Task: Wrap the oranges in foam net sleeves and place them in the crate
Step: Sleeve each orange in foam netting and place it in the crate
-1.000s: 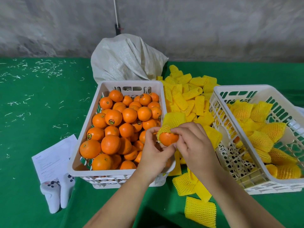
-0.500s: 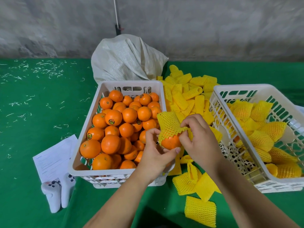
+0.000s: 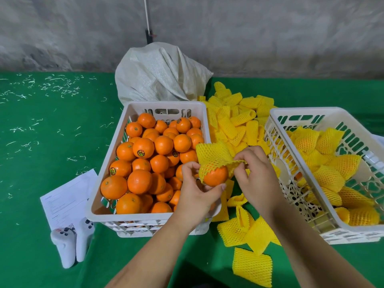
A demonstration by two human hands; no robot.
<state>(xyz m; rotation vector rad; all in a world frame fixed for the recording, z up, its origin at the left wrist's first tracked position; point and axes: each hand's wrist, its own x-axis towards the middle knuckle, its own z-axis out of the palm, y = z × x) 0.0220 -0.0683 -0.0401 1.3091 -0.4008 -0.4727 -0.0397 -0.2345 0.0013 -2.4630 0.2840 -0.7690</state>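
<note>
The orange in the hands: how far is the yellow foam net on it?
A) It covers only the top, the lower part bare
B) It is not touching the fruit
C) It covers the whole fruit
A: the foam net sleeve sits over the top of the orange, whose lower part shows bare between the hands.

This looks like a simple fruit packing room. A rough grey concrete wall [image 3: 270,38] stands at the far side. The tabletop [image 3: 41,163] has a green cover. On it are a white crate of loose oranges [image 3: 145,220], a pile of yellow foam net sleeves [image 3: 234,119], a crate of wrapped oranges [image 3: 301,112] at right, and a woven sack [image 3: 160,73].
</note>
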